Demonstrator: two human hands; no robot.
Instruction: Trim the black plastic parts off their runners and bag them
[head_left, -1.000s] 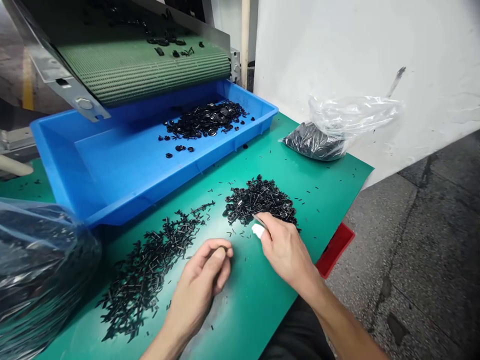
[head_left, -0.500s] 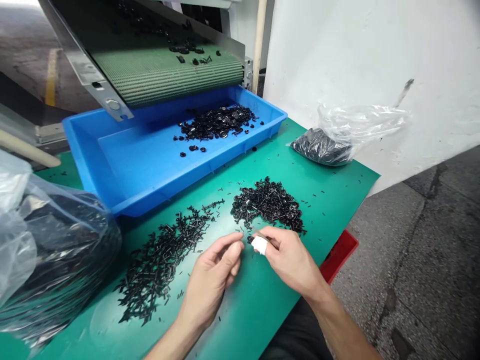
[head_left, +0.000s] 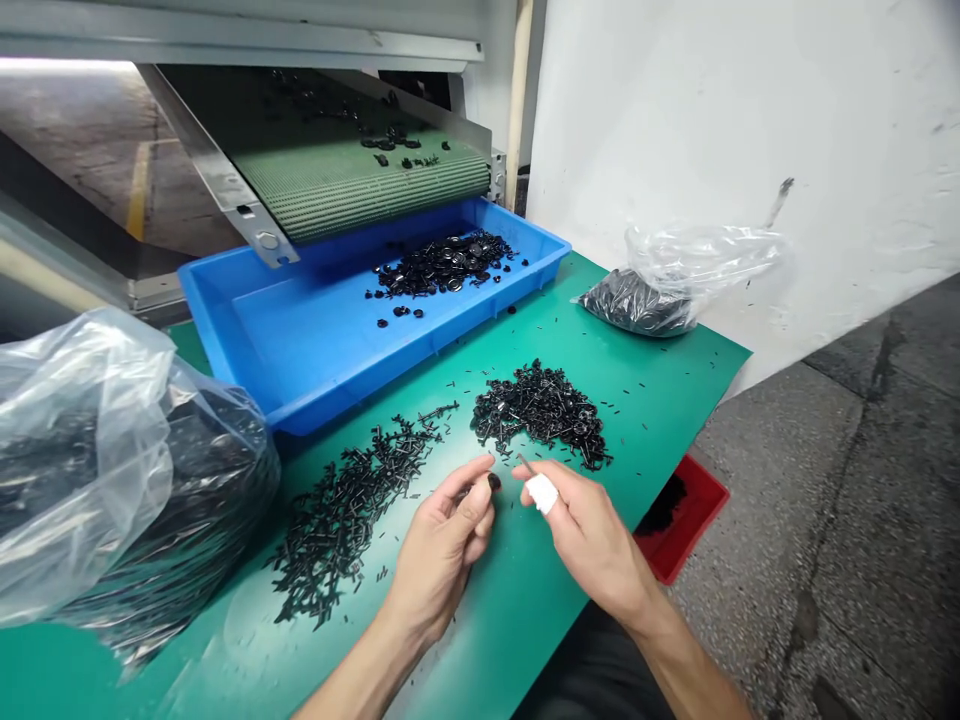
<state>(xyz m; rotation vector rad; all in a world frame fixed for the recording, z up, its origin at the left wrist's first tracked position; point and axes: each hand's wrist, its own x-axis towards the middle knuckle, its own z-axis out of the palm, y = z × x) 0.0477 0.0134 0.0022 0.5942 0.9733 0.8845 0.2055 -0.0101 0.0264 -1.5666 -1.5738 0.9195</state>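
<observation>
My left hand (head_left: 444, 535) is closed, thumb and fingers pinching a small black plastic part (head_left: 493, 482). In my right hand (head_left: 592, 535) is a thin metal tool (head_left: 526, 464), its tip pointing up toward the left; most of it is hidden in the grip. White tape (head_left: 541, 493) wraps the right thumb. The hands are a short gap apart over the green tabletop (head_left: 495, 610). Just beyond them lies a heap of small black plastic parts (head_left: 540, 410). A longer pile of black branched plastic pieces (head_left: 345, 515) spreads to the left of my left hand.
A blue tray (head_left: 300, 365) with black parts sits under a green conveyor belt (head_left: 375, 195). Clear bags of black parts stand at left (head_left: 127, 470) and back right (head_left: 637, 300). Below the table's right edge is a red bin (head_left: 694, 530).
The small black part, earlier by the right fingers, now sits in my left fingertips. The hands have moved slightly apart. The view has shifted, showing more of the left bag and red bin.
</observation>
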